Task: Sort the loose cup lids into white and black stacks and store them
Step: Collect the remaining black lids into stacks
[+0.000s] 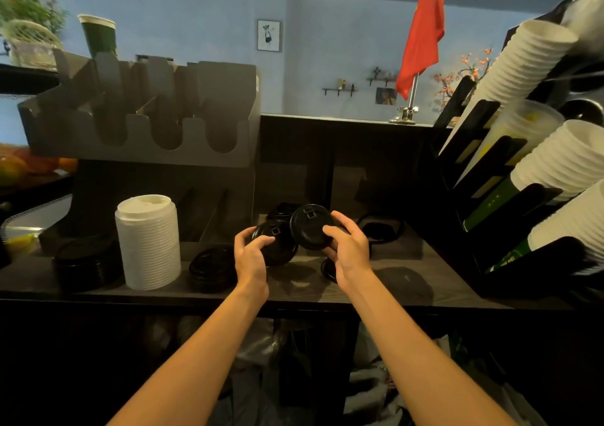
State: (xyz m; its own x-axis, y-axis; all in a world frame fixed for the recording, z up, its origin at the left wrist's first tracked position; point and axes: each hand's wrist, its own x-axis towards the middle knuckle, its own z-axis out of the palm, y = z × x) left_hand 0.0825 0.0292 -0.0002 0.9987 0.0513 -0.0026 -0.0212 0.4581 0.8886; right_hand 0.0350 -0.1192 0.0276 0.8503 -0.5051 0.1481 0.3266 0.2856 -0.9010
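Left hand (pixel 253 257) curled round black lids (pixel 280 246), count unclear; right hand (pixel 351 249) clamped a tilted black lid (pixel 309 226) above the counter (pixel 408 272). White stack (pixel 148 242) stood left. Loose lids (pixel 380 231) behind melted into shadow.

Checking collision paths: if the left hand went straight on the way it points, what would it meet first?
Probably the black lid in the right hand: the left hand, holding its own lid, points forward-right at it. Their rims look near touching; depth unclear.
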